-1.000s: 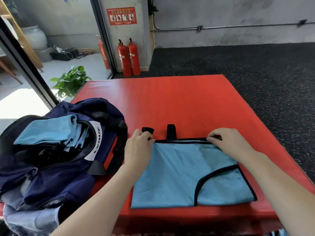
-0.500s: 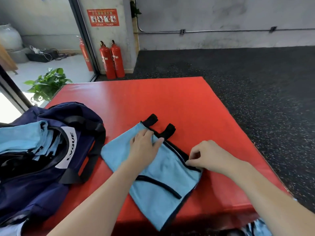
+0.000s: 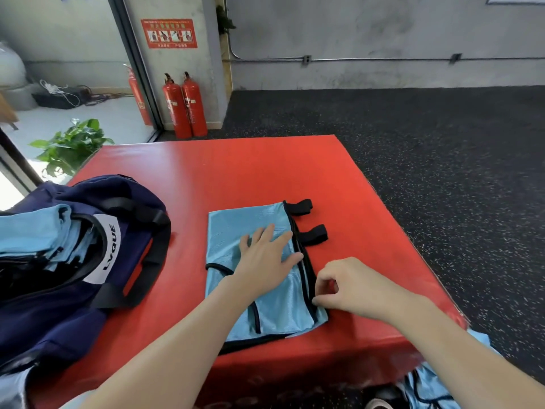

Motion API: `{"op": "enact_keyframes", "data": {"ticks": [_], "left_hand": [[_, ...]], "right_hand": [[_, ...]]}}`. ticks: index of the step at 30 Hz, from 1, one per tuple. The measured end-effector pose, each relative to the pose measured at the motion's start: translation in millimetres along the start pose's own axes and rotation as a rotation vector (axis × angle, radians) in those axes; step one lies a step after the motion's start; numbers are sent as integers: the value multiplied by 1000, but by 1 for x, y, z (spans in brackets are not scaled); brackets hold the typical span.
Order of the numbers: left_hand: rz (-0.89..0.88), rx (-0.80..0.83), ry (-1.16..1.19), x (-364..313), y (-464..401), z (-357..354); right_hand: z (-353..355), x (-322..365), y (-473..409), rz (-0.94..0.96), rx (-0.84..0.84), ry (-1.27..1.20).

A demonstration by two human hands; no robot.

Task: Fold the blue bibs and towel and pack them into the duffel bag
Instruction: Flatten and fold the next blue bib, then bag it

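Folded blue bib (image 3: 236, 231) lies flat on the red table (image 3: 236, 169), its black straps (image 3: 309, 222) poking out just past my fingertips. My left hand (image 3: 265, 258) presses on it, fingers straight and spread wide. My right hand (image 3: 351, 286), just beside the left, pinches the bib's black-trimmed edge between curled fingers. Out beyond the left hand sits the navy duffel bag (image 3: 59, 290), unzipped, with folded blue bibs (image 3: 35, 231) inside.
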State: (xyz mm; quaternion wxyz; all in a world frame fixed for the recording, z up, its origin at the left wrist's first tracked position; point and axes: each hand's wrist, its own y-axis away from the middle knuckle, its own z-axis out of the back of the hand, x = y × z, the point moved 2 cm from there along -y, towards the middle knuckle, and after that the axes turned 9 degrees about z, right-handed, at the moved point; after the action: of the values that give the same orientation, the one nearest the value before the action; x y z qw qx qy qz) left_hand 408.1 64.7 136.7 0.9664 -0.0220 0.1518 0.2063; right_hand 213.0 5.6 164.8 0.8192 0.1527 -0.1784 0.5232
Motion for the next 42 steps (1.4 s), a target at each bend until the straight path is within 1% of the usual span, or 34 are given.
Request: {"op": "enact_keyframes", "data": {"ticks": [5, 11, 15, 19, 21, 24, 25, 27, 30, 32, 36, 38, 40, 42], "left_hand": [[-74, -15, 38, 16, 39, 15], [-141, 24, 61, 50, 102, 24], [-143, -3, 23, 74, 135, 19], [-142, -14, 2, 89, 154, 17], [-142, -15, 15, 90, 158, 18], [-124, -15, 49, 86, 160, 22], [-109, -15, 43, 85, 161, 23], [-83, -20, -3, 80, 162, 27], [-37, -49, -105, 67, 164, 31], [-7, -85, -160, 57, 165, 32], [12, -183, -216, 47, 161, 26], [42, -196, -218, 47, 157, 29], [86, -188, -128, 53, 153, 37], [103, -134, 112, 62, 150, 44]], "right_hand": [[-1, 13, 15, 116, -72, 10], [-15, 26, 35, 183, -32, 2], [-24, 35, 43, 192, -9, 18], [-36, 40, 42, 248, -41, 261], [-40, 45, 37, 317, -82, 379], [-47, 52, 30, 392, -158, 448], [-49, 53, 29, 399, -172, 430], [-47, 53, 27, 349, -197, 325], [-38, 50, 28, 169, -216, 89], [-33, 53, 30, 91, -206, -27], [-31, 58, 31, 44, -163, -143], [-28, 58, 30, 27, -167, -185], [-25, 56, 30, 2, -174, -223], [-18, 57, 31, -9, -180, -246]]}}
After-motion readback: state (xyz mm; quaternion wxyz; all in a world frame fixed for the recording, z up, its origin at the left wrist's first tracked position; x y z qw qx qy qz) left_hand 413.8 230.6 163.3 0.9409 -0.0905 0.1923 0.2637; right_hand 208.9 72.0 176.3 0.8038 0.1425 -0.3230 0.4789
